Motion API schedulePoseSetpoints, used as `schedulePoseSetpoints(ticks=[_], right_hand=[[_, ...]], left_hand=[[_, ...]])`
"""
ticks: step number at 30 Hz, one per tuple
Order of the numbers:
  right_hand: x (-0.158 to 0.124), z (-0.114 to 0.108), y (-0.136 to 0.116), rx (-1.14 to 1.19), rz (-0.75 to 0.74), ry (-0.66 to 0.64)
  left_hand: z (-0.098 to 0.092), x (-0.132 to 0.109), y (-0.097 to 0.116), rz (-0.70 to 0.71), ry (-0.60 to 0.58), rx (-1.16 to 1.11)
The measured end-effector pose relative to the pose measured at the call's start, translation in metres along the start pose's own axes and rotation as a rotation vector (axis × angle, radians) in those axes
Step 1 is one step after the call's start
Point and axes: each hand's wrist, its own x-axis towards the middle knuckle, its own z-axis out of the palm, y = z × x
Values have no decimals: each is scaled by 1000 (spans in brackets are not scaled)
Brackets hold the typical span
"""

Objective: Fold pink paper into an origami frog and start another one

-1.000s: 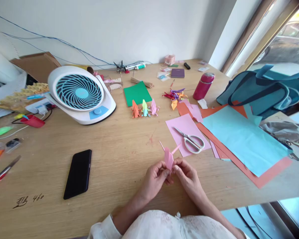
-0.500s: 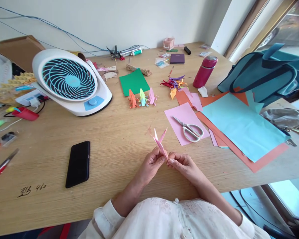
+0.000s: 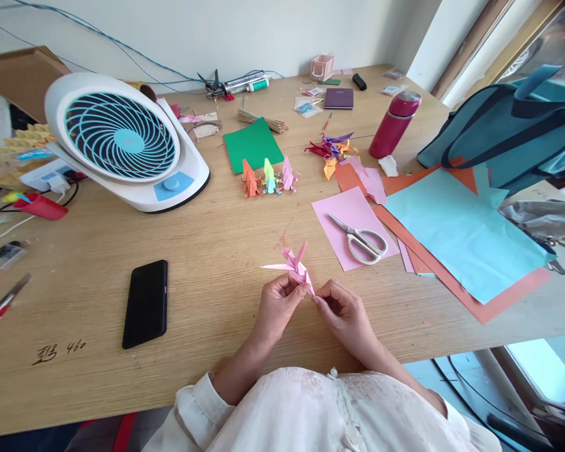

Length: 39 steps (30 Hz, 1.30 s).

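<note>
A pink folded-paper figure (image 3: 297, 266) with several pointed arms is held just above the table's near side. My left hand (image 3: 277, 309) pinches its body between thumb and fingers. At its lower tip, the thumb and forefinger of my right hand (image 3: 344, 312) are closed on the paper point. Farther off stand three finished-looking paper figures: an orange one (image 3: 250, 178), a green and blue one (image 3: 270, 177) and a pink one (image 3: 288, 174). White-handled scissors (image 3: 363, 242) lie on a pink paper sheet (image 3: 328, 216) to the right.
A white fan (image 3: 188, 166) stands at the left, with a black phone (image 3: 145, 304) nearer me. Large blue paper (image 3: 466, 232) covers orange sheets at the right, by a teal bag (image 3: 484, 141). A red bottle (image 3: 395, 124), green paper (image 3: 253, 146) and small folded pieces (image 3: 332, 147) sit farther back.
The pink figure has been turned in my fingers; one long white point now sticks out to the left. Both hands keep their pinch. The view has shifted slightly.
</note>
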Motion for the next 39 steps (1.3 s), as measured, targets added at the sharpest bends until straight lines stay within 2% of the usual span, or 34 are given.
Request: schedulePoseSetpoints(ticks=[7, 12, 16, 20, 24, 30, 33, 36, 39], right_hand=[[1, -1, -3, 57, 43, -55], [3, 0, 1, 169, 134, -51], [3, -1, 0, 132, 131, -66], [4, -4, -2, 92, 134, -89], [4, -6, -2, 58, 123, -84], [4, -5, -5, 19, 84, -89], [2, -7, -5, 30, 88, -88], [7, -27, -3, -49, 34, -27], [23, -63, 7, -349, -131, 226]], left_hand=[[-2, 1, -4, 78, 37, 129], [-1, 0, -7, 98, -51, 131], [0, -1, -6, 100, -79, 151], [-2, -1, -6, 102, -22, 203], [-3, 2, -8, 87, 84, 148], [-1, 1, -4, 69, 92, 106], [-3, 3, 0, 29, 133, 25], [-8, 8, 4, -21, 153, -74], [-14, 16, 11, -46, 141, -135]])
